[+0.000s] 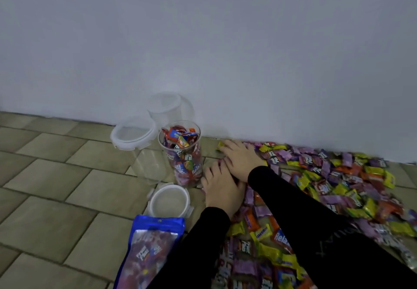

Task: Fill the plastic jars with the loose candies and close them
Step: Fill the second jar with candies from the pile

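Spreading over the tiled floor [56,176] by the white wall [225,40] is a big pile of wrapped candies [338,185]. Both hands lie flat on its left edge, fingers straight, holding nothing yet. The right hand [242,160] is farther away, near the wall. The left hand [222,189] is closer and just beside the full jar [184,153].

That jar is open and packed almost to the top. To its left stands an empty jar [140,149] with its lid already on, and another closed jar [165,107] sits behind, by the wall. A loose lid [169,200] lies on the floor in front of the full jar. A blue candy bag [149,252] lies nearest to me.

I think the hands are about to scoop. To do it well, push the two hands together under a small heap, cup it tight, and lift it over the jar mouth so nothing drops. Only a few more will fit, so take a little. Then the loose lid can go on.

Some wrappers can be read: a yellow one says "mentos" and orange ones say "Relax". The bag's writing is too blurry.
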`<action>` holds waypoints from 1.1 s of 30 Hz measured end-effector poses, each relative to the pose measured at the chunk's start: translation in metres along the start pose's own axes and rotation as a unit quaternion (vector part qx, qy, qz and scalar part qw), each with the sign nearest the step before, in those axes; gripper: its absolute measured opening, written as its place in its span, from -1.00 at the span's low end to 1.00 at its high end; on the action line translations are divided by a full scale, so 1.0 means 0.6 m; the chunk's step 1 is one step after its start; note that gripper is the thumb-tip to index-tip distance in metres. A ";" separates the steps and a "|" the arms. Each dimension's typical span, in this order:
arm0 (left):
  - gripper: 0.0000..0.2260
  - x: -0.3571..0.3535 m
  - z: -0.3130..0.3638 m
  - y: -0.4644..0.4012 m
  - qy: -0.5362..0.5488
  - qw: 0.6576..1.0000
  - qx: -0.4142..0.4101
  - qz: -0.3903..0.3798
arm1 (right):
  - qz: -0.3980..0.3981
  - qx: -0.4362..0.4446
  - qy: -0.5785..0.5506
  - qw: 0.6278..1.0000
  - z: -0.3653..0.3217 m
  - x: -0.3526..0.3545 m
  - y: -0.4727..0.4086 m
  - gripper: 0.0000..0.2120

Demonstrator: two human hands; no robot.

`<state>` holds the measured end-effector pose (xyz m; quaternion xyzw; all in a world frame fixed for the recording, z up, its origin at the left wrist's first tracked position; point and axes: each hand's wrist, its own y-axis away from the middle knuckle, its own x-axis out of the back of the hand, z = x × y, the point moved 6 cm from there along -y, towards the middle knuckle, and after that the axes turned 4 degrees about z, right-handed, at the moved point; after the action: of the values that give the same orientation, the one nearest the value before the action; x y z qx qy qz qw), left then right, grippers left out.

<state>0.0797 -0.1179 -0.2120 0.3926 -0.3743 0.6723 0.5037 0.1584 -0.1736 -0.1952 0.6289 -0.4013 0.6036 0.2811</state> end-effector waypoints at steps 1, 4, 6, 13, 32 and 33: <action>-0.28 -0.001 -0.002 -0.004 -0.007 1.000 0.002 0.018 | -0.011 0.000 -0.001 1.000 0.005 -0.007 -0.004 -0.56; -0.43 -0.011 -0.003 -0.013 -0.043 0.997 0.002 0.063 | -0.008 -0.023 -0.028 0.999 0.020 -0.023 -0.010 -0.55; -0.46 -0.012 -0.001 -0.013 -0.043 0.996 -0.010 0.074 | 0.021 -0.043 -0.037 0.998 0.028 -0.025 -0.008 -0.55; -0.71 -0.007 0.007 -0.005 -0.042 0.991 -0.054 0.111 | 0.078 -0.125 -0.063 0.987 0.046 -0.021 0.028 -0.67; -0.10 0.005 0.019 0.086 -0.065 0.996 -0.035 -0.058 | 0.089 -0.194 0.039 0.976 0.068 0.048 0.125 -0.44; -0.11 0.004 0.023 0.085 -0.064 0.995 -0.047 -0.052 | 0.080 -0.196 0.039 0.977 0.073 0.045 0.120 -0.44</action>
<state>0.0317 -0.1403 -0.2098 0.4296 -0.4163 0.6000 0.5311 0.1199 -0.2523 -0.1827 0.5037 -0.5494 0.5580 0.3649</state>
